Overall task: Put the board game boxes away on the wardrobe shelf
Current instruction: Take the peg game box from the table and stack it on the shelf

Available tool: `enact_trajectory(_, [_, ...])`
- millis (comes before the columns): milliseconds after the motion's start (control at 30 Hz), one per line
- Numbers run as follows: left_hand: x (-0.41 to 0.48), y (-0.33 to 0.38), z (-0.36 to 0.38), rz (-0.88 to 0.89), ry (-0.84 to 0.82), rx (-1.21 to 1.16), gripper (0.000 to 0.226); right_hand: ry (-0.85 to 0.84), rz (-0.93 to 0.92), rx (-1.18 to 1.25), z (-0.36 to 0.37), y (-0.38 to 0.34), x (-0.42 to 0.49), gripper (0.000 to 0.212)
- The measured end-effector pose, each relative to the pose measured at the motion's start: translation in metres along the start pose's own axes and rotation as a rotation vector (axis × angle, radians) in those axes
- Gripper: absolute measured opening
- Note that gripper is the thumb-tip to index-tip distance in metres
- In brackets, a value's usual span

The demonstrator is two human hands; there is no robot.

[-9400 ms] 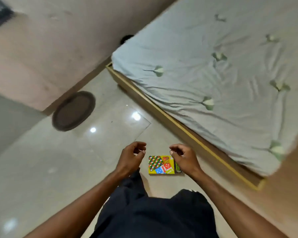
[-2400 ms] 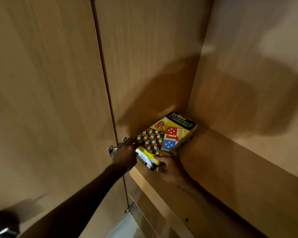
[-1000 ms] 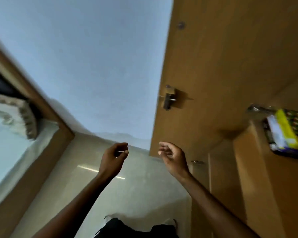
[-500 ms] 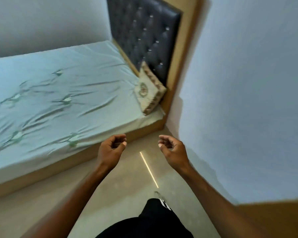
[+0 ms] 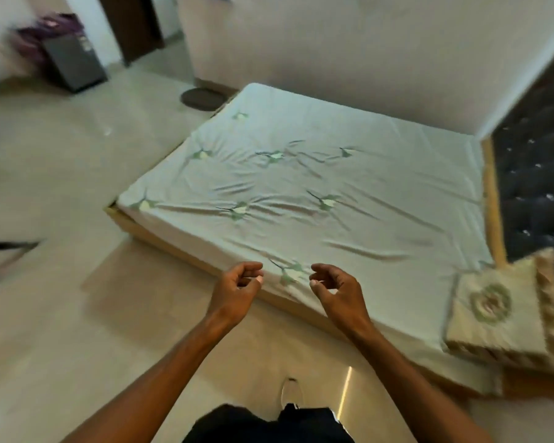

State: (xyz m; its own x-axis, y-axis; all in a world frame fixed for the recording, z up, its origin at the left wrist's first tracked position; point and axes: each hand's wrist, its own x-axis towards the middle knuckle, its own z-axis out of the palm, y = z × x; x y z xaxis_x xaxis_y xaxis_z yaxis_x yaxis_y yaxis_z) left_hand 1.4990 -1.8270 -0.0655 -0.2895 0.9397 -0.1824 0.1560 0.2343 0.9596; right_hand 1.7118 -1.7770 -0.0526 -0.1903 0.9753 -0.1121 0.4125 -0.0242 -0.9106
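Where the board game boxes are cannot be told. The left hand [image 5: 234,292] and right hand [image 5: 341,294] hang loosely curled, holding nothing, above the floor [image 5: 61,314] beside the bed [image 5: 333,187]. A pillow [image 5: 493,310] lies at its corner; beyond, perhaps a cabinet [image 5: 72,63], blurred.

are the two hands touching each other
Apart. The head view shows the left hand and the right hand side by side, with a strip of bed sheet plainly visible between their fingertips.
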Motion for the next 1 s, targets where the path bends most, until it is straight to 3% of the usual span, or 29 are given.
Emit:
enact_trajectory(267, [0.06,-0.023,-0.123,-0.107,0.487,-0.115,0.023,-0.408,-0.163,-0.08,0.138,-0.072,0.141,0.03])
enact_trajectory(433, [0.098,-0.041,-0.219,-0.145,0.681,-0.156,0.021,-0.581,-0.246,-0.109,0.249,-0.126,0.204,0.029])
enact_trajectory(1000, [0.263,-0.088,-0.584,-0.206,1.044,-0.19,0.021,-0.892,-0.388,-0.14,0.651,-0.319,0.37,0.028])
